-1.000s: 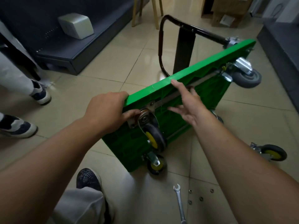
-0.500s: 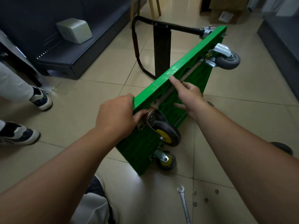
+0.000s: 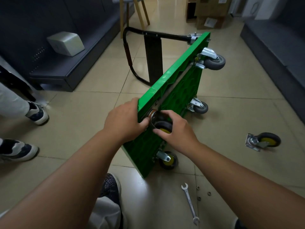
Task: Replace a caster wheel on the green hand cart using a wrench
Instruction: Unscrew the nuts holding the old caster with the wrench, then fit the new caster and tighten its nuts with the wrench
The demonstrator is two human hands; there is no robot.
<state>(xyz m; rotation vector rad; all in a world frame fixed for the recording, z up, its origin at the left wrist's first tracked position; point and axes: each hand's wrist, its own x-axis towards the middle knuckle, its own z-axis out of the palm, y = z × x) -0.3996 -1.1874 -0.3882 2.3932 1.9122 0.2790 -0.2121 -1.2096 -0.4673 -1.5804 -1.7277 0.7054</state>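
The green hand cart (image 3: 175,90) stands on its long edge on the tiled floor, underside facing right, black handle (image 3: 132,52) at the far end. My left hand (image 3: 123,120) grips the cart's near top corner, thumb on the caster plate. My right hand (image 3: 175,129) curls round the yellow-hubbed caster wheel (image 3: 162,125) held against that corner. Another yellow caster (image 3: 168,160) sits below it; two grey casters (image 3: 214,61) (image 3: 199,106) are at the far end. A loose yellow caster (image 3: 264,141) lies on the floor at right. A wrench (image 3: 189,203) lies near my feet.
Several small nuts (image 3: 203,193) lie beside the wrench. Another person's shoes (image 3: 35,113) stand at left. A dark low platform with a silver box (image 3: 66,42) runs along the left, another dark platform (image 3: 272,47) along the right. Cardboard boxes (image 3: 209,12) and wooden stool legs stand behind.
My right hand left the cart's upper edge and came back to grip the caster wheel at the near corner. The cart swung round, its far end now pointing further away.
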